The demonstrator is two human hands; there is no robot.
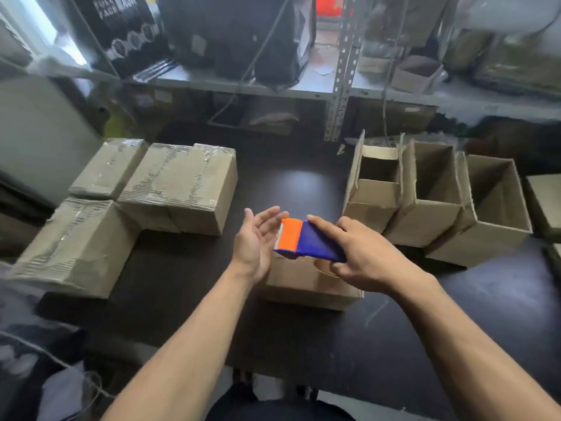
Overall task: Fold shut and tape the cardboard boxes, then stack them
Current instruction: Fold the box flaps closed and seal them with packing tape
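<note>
Writing: "FULL FACE MASK" in white letters on a black carton up on the shelf, far left; no other print legible, frame blurred toward the edges.
Right hand: fingers curled round a blue and orange tape dispenser, index finger laid straight along its blue top.
Left hand: released, fingers straight, palm turned toward the dispenser's orange toothed end, fingertips just beside it; contact not clear.
Box in work: small cardboard box on the dark tabletop, directly under both hands, top mostly hidden by them and by the dispenser.
Sealed boxes: three taped cartons grouped at the left of the tabletop, tops wrinkled with clear tape, touching one another.
Open boxes: three in a row at the right, flaps standing up, pressed side by side.
Further right: edge of another carton, cut off by the frame.
Shelf behind: perforated metal upright, dark bags, a small open carton, hanging cords.
</note>
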